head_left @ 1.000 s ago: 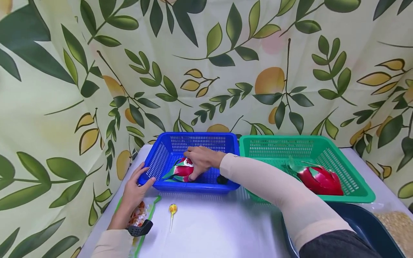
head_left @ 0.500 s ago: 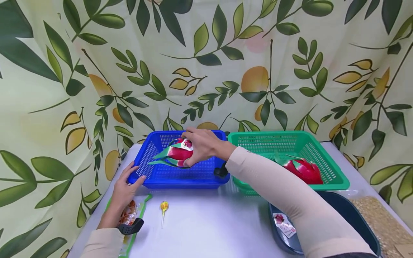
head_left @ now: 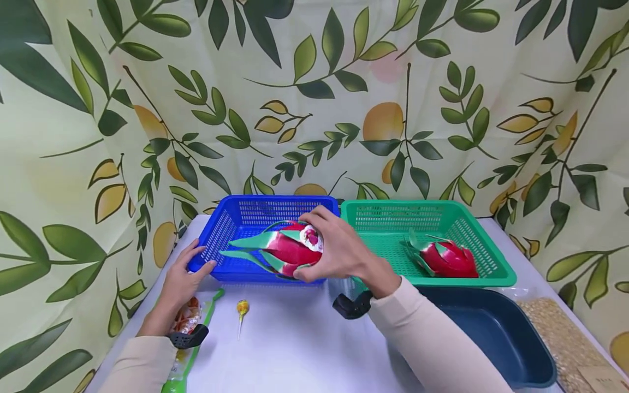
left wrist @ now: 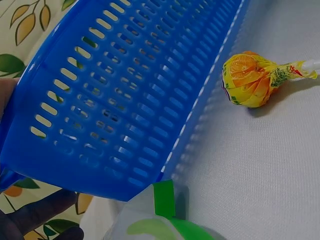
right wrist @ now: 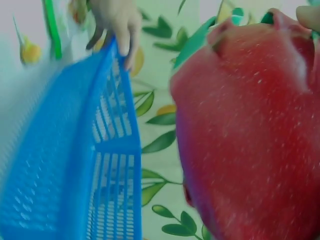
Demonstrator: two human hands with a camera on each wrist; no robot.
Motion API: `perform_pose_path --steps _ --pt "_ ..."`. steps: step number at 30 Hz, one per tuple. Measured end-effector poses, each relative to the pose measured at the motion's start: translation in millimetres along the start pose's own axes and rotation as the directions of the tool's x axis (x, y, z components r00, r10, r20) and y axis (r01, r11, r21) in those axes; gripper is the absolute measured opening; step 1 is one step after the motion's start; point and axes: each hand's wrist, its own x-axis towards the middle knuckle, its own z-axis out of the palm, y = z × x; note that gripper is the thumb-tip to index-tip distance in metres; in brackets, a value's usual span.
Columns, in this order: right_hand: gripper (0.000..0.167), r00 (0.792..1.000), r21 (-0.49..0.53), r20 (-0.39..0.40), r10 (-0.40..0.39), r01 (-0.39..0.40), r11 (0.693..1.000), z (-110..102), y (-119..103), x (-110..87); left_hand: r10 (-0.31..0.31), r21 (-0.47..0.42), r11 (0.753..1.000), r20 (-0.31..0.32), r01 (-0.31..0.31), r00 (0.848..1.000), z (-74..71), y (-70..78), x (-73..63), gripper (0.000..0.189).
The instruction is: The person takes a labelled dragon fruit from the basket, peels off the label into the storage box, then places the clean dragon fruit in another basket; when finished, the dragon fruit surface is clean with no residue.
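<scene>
In the head view, my right hand (head_left: 339, 245) grips a red dragon fruit (head_left: 290, 248) from its right end. The fruit is held up, overlapping the front wall of the blue basket (head_left: 275, 199), its long green leaf tips pointing left and a round white sticker facing up. The right wrist view has the red skin of the fruit up close, one fingertip at its upper edge. My left hand (head_left: 179, 278) holds the front left corner of the blue basket, thumb and fingers at the rim. In the left wrist view, a few fingertips show below the slotted basket wall (left wrist: 65, 165).
Another dragon fruit (head_left: 449, 259) lies in the green basket (head_left: 491, 282) at right. In front stands a dark blue basin (head_left: 496, 327), beside a bag of grains (head_left: 555, 333). A yellow-wrapped lollipop (head_left: 242, 308) and a green-edged bag (head_left: 189, 319) lie at front left.
My right hand has lifted the dragon fruit out of the blue basket and brought it nearer and to the right. My left hand has stayed at the basket's corner.
</scene>
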Motion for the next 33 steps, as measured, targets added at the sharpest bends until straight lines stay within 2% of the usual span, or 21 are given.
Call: perform_pose_path --steps 5,7,14,26,33 --pt "0.079 1.000 0.054 -0.022 0.005 -0.004 0.999 11.3 -10.4 -45.4 -0.027 0.008 1.000 -0.009 0.027 1.000 0.8 1.3 -2.5 0.062" --pt "0.079 0.999 0.072 -0.025 0.022 -0.020 0.997 18.8 -11.6 -59.9 -0.020 0.012 1.000 -0.012 0.020 1.000 0.3 1.4 -3.2 0.062" --pt "0.081 0.996 0.047 -0.026 0.084 -0.083 0.995 43.7 -5.8 -98.1 -0.020 -0.012 1.000 -0.007 0.020 1.000 1.6 4.1 -1.6 0.064" --pt "0.082 0.988 0.090 -0.127 0.088 -0.077 0.993 86.0 21.3 -142.3 -0.070 -0.009 0.997 0.015 0.070 0.997 1.3 6.9 0.7 0.070" --pt "0.083 0.986 0.142 -0.072 0.152 -0.141 0.980 103.7 36.0 -159.8 -0.068 0.020 0.998 0.043 0.067 0.997 -0.5 7.3 -0.7 0.072"
